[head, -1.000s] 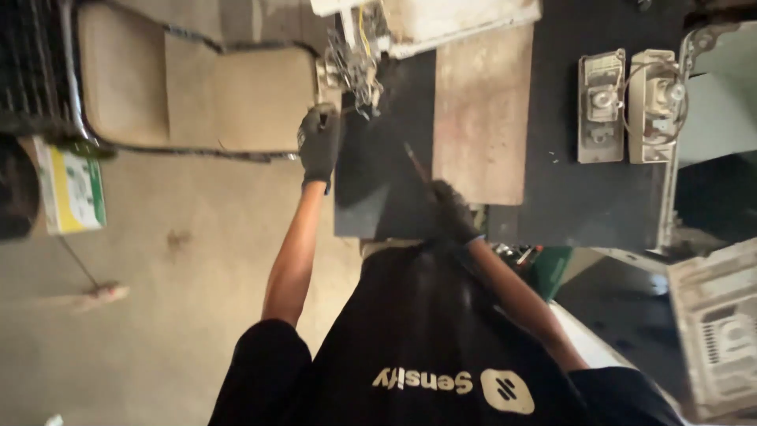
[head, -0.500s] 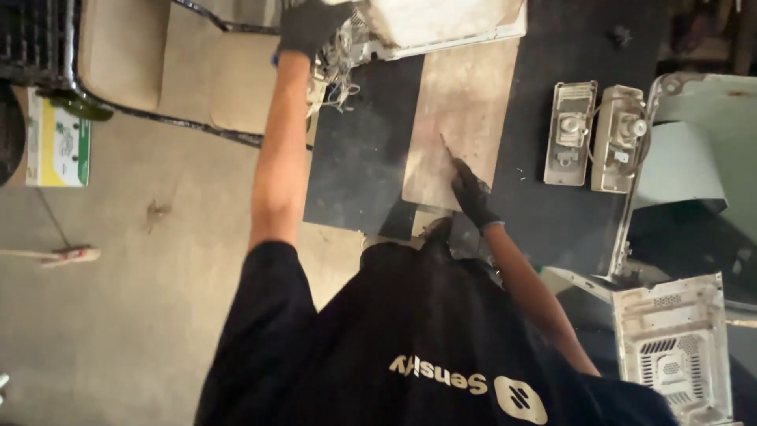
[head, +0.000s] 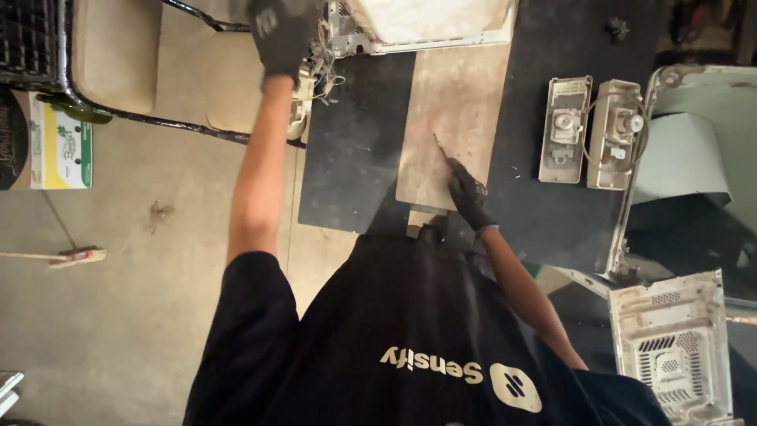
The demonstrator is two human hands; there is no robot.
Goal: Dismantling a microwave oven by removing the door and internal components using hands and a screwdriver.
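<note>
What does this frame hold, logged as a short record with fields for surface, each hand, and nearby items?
surface: dark worktable with a pale rectangular board lying on it
left hand: black-gloved left hand stretched to the tangle of wires at the edge of a white metal appliance casing
right hand: black-gloved right hand holding a thin pointed tool over the board
nearby: two beige rectangular parts on the table; vented white metal panel at lower right; cushioned metal-frame chair at upper left

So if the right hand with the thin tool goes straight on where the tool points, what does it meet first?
Probably nothing at once: the right hand aims its thin tool across the bare wooden board. Further along stands the pale metal casing, though depth is unclear.
</note>
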